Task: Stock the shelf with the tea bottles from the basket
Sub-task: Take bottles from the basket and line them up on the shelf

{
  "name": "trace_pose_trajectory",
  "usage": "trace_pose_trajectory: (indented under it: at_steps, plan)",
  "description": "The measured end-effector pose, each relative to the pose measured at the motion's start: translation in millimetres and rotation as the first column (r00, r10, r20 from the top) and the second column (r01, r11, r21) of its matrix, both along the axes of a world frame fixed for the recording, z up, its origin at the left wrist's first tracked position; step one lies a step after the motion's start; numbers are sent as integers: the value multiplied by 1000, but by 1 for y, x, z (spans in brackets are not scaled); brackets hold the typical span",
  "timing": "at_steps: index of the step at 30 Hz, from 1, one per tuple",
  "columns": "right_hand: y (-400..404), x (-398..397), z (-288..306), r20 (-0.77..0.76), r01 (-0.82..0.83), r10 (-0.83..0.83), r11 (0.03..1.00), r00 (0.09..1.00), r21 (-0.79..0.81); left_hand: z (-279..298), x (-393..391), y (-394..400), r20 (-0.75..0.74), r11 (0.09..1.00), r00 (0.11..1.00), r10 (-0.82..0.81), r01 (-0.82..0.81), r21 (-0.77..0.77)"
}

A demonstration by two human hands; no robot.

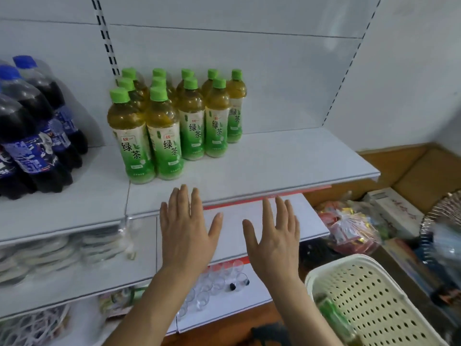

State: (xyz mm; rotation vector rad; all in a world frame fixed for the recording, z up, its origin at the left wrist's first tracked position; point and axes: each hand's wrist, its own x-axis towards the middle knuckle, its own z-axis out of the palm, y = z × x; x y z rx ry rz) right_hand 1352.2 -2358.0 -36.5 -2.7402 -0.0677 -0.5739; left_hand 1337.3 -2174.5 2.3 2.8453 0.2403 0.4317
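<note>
Both sets of fingers are straight and spread, holding nothing — the left hand point(185, 229) and the right hand point(274, 233) hover palm-down, side by side, just in front of the shelf point(287, 156) edge. The left fingertips overlap the front lip of the shelf in the view; whether they touch it cannot be told.

Beyond the hands, the tea bottles point(174, 116) stand upright on the shelf in a tight cluster of rows, green caps up, green-and-white labels facing forward. To their left, apart from them, dark cola bottles point(37, 136) with blue caps stand on the neighbouring shelf section.

At lower right, beside the right forearm, sits the basket point(369, 303) — cream, perforated plastic — with one green bottle point(334, 318) lying inside against its near wall, blurred.

Lower shelves hold clear cups point(219, 280) and wrapped goods.
</note>
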Motion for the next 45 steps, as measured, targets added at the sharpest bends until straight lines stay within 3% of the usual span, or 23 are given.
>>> trace_pose_trajectory:
  at_steps: [8,14,20,25,30,37,42,45]
  plan:
    - [-143,-58,-38,-155,261,-259,965,953,-6,-41,-7,-148,-52,923,921,-385,385,-13]
    - [-229,-92,-69,-312,458,-435,889,844,-1,-75,2,-236,-273,773,738,-617,634,-32]
    - [-285,-120,-108,-465,634,-569,773,678,-22,-121,13,-306,-397,636,552,-733,764,-110]
    - [-311,-127,-132,-644,737,-596,672,479,-73,-155,28,-345,-521,515,366,-771,840,-173]
    - [-315,-139,-169,-731,783,-587,611,348,-117,-201,44,-371,-618,429,200,-760,869,-246]
    - [-310,-175,-235,-828,842,-529,520,184,-145,-257,38,-400,-722,302,39,-691,923,-239]
    - [-311,-186,-281,-894,887,-441,440,79,-139,-306,30,-420,-790,282,-30,-612,925,-254]
    - [-311,-187,-301,-933,868,-361,467,14,-167,-340,29,-431,-811,287,-70,-581,915,-284]
